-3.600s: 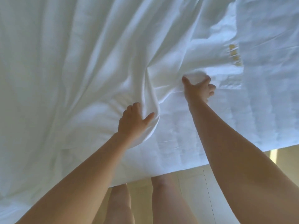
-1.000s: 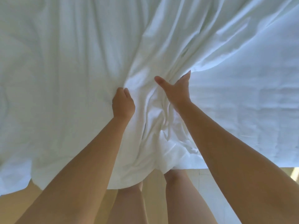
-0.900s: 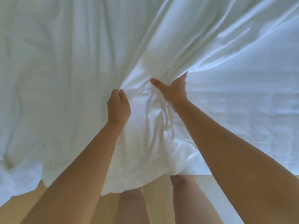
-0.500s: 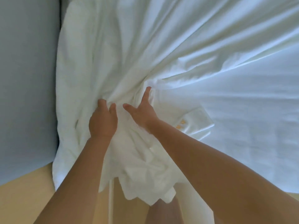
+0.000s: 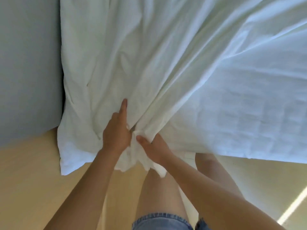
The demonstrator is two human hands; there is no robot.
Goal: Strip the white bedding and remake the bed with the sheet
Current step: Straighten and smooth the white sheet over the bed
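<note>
White sheet [image 5: 166, 55] bunched at frame centre, fanning toward 12–3 o'clock over the bed [image 5: 252, 120]. Left hand [image 5: 116, 133] grips the bunch, forefinger straight. Right hand [image 5: 156, 146], just beside it at 4 o'clock, pinches the same bunch. Grey panel [image 5: 28, 63] at 9 o'clock.

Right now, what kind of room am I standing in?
Probably a bedroom: a large white sheet is bunched over a quilted mattress, a grey panel, wall or headboard, stands at the left, and pale wood flooring lies below.
</note>
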